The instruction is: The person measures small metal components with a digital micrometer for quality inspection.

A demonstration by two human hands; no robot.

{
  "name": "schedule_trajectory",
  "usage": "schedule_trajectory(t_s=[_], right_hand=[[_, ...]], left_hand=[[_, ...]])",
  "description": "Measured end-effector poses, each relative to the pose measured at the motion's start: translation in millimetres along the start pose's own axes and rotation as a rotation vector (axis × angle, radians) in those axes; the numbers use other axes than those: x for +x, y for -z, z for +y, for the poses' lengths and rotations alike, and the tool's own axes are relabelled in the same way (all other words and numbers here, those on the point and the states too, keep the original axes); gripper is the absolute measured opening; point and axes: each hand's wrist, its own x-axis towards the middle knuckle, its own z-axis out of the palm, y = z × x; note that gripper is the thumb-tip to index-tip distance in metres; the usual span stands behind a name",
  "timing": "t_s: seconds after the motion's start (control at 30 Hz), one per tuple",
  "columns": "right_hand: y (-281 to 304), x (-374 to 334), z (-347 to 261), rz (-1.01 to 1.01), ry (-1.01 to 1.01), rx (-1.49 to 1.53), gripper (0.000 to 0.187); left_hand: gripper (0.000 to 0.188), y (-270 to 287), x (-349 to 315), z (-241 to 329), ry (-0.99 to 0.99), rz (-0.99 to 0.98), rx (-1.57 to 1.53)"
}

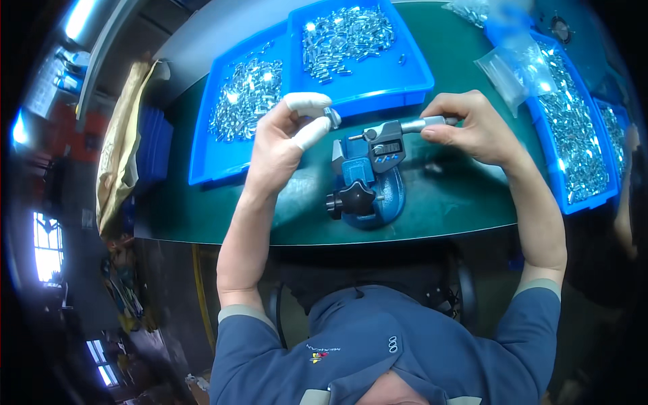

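Observation:
My left hand [278, 140], with white finger cots on its thumb and index finger, pinches small shiny metal pieces [331, 118] just left of the micrometer. How many pieces it holds I cannot make out. The digital micrometer [387, 147], which has a small display and blue buttons, is clamped in a blue stand [390, 196] with a black star-shaped knob [356, 198]. My right hand [478, 128] grips the silver thimble [420, 124] at the micrometer's right end. The metal pieces stay apart from the measuring gap.
Blue trays of small metal pieces stand behind the micrometer: a left tray [200, 158] and a middle tray [378, 100]. At the right is another filled blue tray [594, 204], with clear plastic bags [503, 74] beside it. Brown paper [118, 148] stands at the left table edge.

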Motion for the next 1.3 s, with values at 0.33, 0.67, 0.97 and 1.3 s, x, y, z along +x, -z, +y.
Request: schedule_trajectory(t_s=[0.33,0.67,0.97,1.3], right_hand=[[-6.3,-4.8,-0.7,0.011,0.033,-0.014,0.026],[0.0,-4.1,-0.3,0.017,0.075,-0.065,0.025],[0.4,-8.2,-0.4,-0.008,0.087,-0.062,0.026],[0.7,-4.8,0.4,-0.024,0.103,-0.054,0.029]], left_hand=[[0.025,-3.7,-14.0,-16.1,0.076,-0.089,-0.06],[0.023,-7.3,-12.8,-12.6,0.071,-0.062,-0.009],[0.024,-17.1,-20.3,-7.4,0.127,-0.01,-0.029],[0.026,-20.3,-22.7,-11.8,0.113,-0.008,-0.076]])
